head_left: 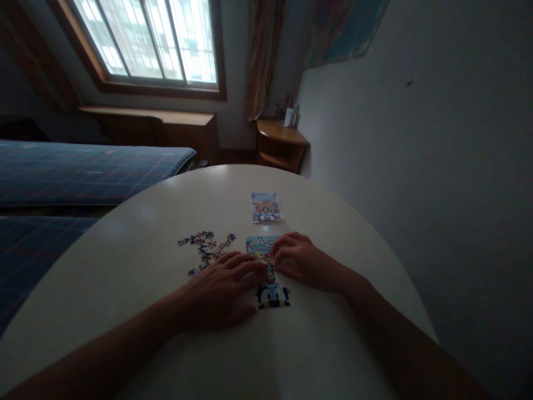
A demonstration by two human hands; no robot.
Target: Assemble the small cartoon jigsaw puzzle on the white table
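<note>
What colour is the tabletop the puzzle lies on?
The tabletop is plain off-white, seen in the head view.

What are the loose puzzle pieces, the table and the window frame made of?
Loose puzzle pieces: probably printed cardboard, being small, colourful and knobbly-edged.
Table: maybe laminate or painted wood; its top looks smooth, pale and slightly shiny.
Window frame: perhaps varnished wood, judging by its brown colour.

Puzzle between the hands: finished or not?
Apparently unfinished: loose pieces lie on the table, left of the puzzle. The left hand and right hand partly cover it, so I cannot tell the exact gaps.
</note>
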